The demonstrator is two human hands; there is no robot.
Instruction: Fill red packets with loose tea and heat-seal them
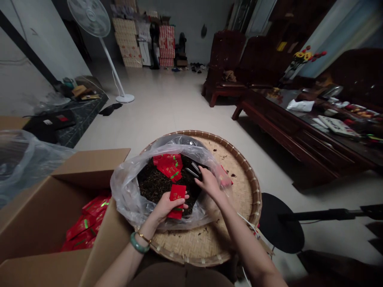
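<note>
While your left grip (pixel 165 206) is clamped on one red packet (pixel 177 192), with the thumb laid across its front, your right grip (pixel 211 186) stands at a two-armed metal tool (pixel 192 172). Your right thumb and forefinger are apart, one to each side of this tool; whether they press on it cannot be told.

The held packet is above the near part of an open plastic bag (pixel 122 195), left of the middle of the round woven tray (pixel 243 215). It carries gold marking on its face and a green band low down. The bag sits towards the tray's left edge, overlapping it, and contains dark dry leaves (pixel 149 186). A group of red packets (pixel 170 166) lies on those leaves, towards the tray's far edge. You have the metal tool over the leaves, to the right of that group, its arms pointing towards the far left of the tray.

Loose leaf scraps (pixel 224 157) are scattered on the tray near its far right edge, with more by its near edge. Beside the tray's left edge stands an open carton (pixel 89 164) holding further red packets (pixel 85 228). You wear a green bangle (pixel 139 243) and a gold bracelet (pixel 143 237) on your left wrist.
</note>
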